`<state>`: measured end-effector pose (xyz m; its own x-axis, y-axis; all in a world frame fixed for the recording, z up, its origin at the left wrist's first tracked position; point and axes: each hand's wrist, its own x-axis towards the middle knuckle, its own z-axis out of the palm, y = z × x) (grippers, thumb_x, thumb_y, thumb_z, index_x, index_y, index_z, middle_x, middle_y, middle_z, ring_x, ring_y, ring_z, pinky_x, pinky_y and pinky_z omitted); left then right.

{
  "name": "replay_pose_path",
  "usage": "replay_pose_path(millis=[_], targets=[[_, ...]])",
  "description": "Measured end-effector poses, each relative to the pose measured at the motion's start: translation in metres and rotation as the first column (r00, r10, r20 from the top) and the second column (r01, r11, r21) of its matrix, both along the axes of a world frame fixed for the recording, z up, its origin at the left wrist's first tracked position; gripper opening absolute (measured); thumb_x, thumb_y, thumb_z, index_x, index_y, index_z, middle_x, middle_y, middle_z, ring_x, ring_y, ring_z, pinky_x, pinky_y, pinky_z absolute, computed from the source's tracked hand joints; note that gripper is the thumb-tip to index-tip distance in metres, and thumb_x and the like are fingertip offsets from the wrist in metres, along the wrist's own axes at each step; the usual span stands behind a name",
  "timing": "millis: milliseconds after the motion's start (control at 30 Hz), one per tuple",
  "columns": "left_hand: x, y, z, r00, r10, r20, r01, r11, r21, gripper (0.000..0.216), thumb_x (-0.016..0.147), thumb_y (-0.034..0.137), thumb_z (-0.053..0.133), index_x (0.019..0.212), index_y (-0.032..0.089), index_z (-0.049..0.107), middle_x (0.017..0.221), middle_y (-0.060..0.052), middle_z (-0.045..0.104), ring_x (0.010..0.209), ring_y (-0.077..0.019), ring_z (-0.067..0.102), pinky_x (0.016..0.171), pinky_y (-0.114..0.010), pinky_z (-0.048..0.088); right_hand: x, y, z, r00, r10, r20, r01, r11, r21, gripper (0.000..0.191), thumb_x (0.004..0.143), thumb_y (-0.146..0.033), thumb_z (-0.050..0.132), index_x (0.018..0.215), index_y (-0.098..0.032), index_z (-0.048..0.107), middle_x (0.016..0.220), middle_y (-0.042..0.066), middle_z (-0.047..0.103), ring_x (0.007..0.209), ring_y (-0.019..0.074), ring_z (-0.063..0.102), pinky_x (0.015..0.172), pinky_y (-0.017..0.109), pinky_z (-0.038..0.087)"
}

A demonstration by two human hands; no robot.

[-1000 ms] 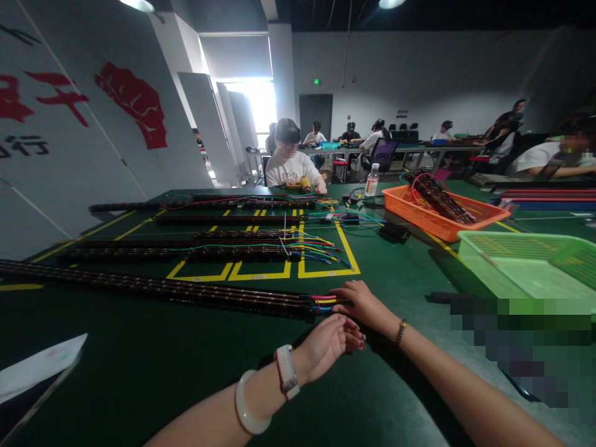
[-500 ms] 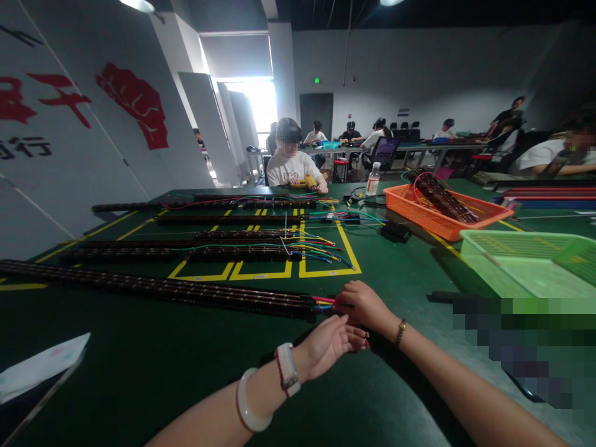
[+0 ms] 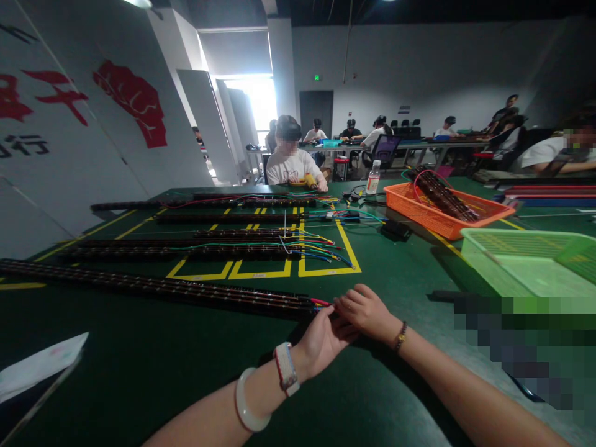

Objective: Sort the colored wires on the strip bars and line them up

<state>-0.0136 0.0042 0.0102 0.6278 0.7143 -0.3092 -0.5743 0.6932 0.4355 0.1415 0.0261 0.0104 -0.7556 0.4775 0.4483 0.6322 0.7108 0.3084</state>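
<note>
A long bundle of dark strips (image 3: 195,292) lies across the green table, with red, yellow and blue wires (image 3: 320,303) coming out of its right end. My right hand (image 3: 367,313) is closed over the ends of these wires, its fingers curled and the wire tips hidden inside. Just below it, my left hand (image 3: 323,340) is palm up, the thumb raised beside the wires. Its fingers stretch under my right hand, and their tips are hidden. I see nothing lying in the left palm.
Several shorter strip bundles (image 3: 186,250) with loose wire ends lie beyond. To the right are an orange basket (image 3: 423,214) holding another bundle, a green basket (image 3: 488,264), a black box (image 3: 395,231) and a bottle (image 3: 373,178). A co-worker (image 3: 293,164) sits across the table.
My left hand has moved up against my right hand. Its thumb has risen to the wires, and its fingers have gone beneath the right hand. The bundle has stayed in place.
</note>
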Motion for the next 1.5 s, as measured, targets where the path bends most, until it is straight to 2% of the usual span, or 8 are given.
replay_pose_path(millis=[167,400,533,667,833,1033,1300,1500], targets=[[0.000,0.001,-0.002,1.000,0.015,0.000,-0.015,1.000,-0.012,0.033,0.087,0.047,0.046,0.096,0.017,0.055,0.097,-0.008,0.063,0.096,-0.0192,0.058,0.093,-0.037,0.039,-0.003,-0.002,0.000,1.000,0.026,0.014,-0.025,0.999,-0.039,0.024,0.089,-0.010,0.045,0.107,-0.013,0.060,0.088,0.008,0.062,0.078,0.0190,0.050,0.076,0.034,0.039],[-0.001,0.000,-0.001,1.000,0.002,-0.002,-0.002,1.000,-0.003,0.040,0.088,0.050,0.041,0.099,0.015,0.057,0.108,-0.011,0.061,0.105,-0.0191,0.055,0.098,-0.037,0.036,-0.007,-0.003,0.005,1.000,0.012,0.008,-0.011,0.995,-0.099,0.022,0.092,-0.020,0.044,0.105,-0.015,0.061,0.091,0.007,0.062,0.079,0.0185,0.052,0.077,0.033,0.041],[-0.001,0.000,0.000,1.000,0.006,-0.010,-0.006,1.000,0.010,0.041,0.087,0.051,0.040,0.097,0.015,0.057,0.098,-0.009,0.064,0.098,-0.0180,0.058,0.098,-0.038,0.036,0.000,-0.003,0.009,0.999,0.028,-0.034,-0.032,0.995,-0.096,0.025,0.092,-0.025,0.044,0.112,-0.018,0.059,0.103,0.008,0.062,0.088,0.0191,0.054,0.084,0.035,0.040],[-0.001,0.002,-0.005,0.999,-0.037,0.001,0.037,0.999,0.036,0.047,0.087,0.055,0.037,0.091,0.013,0.058,0.093,-0.010,0.064,0.100,-0.0203,0.058,0.101,-0.040,0.034,0.018,-0.002,0.015,0.998,-0.020,-0.057,0.017,0.999,-0.049,0.031,0.091,-0.034,0.048,0.118,-0.020,0.057,0.108,0.008,0.063,0.096,0.0213,0.054,0.090,0.038,0.038],[-0.002,0.004,-0.010,0.998,-0.066,-0.022,0.067,0.997,0.027,0.054,0.086,0.057,0.036,0.092,0.008,0.060,0.098,-0.014,0.063,0.102,-0.0225,0.058,0.101,-0.039,0.034,0.027,0.001,0.019,0.999,0.018,0.032,-0.016,0.999,-0.049,0.019,0.091,-0.026,0.048,0.097,-0.018,0.064,0.100,0.008,0.065,0.097,0.0213,0.054,0.092,0.038,0.037],[-0.002,0.002,-0.007,0.999,-0.034,0.004,0.034,0.999,0.015,0.048,0.085,0.055,0.039,0.087,0.011,0.059,0.091,-0.011,0.064,0.094,-0.0201,0.060,0.100,-0.040,0.035,0.020,0.003,0.020,0.989,0.090,0.121,-0.093,0.996,0.014,0.023,0.093,-0.021,0.046,0.075,-0.019,0.060,0.077,0.002,0.061,0.075,0.0161,0.051,0.075,0.033,0.038],[-0.002,0.002,-0.007,0.999,-0.031,-0.013,0.031,0.999,0.009,0.049,0.085,0.055,0.039,0.082,0.011,0.058,0.091,-0.012,0.063,0.095,-0.0206,0.059,0.100,-0.040,0.034,0.019,0.003,0.020,0.984,0.095,0.151,-0.099,0.995,0.016,0.022,0.093,-0.020,0.045,0.075,-0.019,0.058,0.075,0.002,0.058,0.074,0.0161,0.047,0.075,0.032,0.035],[-0.002,0.004,-0.009,0.997,-0.062,-0.036,0.063,0.998,0.022,0.053,0.085,0.057,0.037,0.091,0.009,0.059,0.095,-0.015,0.064,0.099,-0.0221,0.059,0.101,-0.040,0.034,0.019,0.004,0.020,0.986,0.083,0.145,-0.079,0.996,-0.035,0.022,0.092,-0.015,0.045,0.074,-0.018,0.058,0.076,0.003,0.059,0.073,0.0163,0.047,0.075,0.032,0.034]])
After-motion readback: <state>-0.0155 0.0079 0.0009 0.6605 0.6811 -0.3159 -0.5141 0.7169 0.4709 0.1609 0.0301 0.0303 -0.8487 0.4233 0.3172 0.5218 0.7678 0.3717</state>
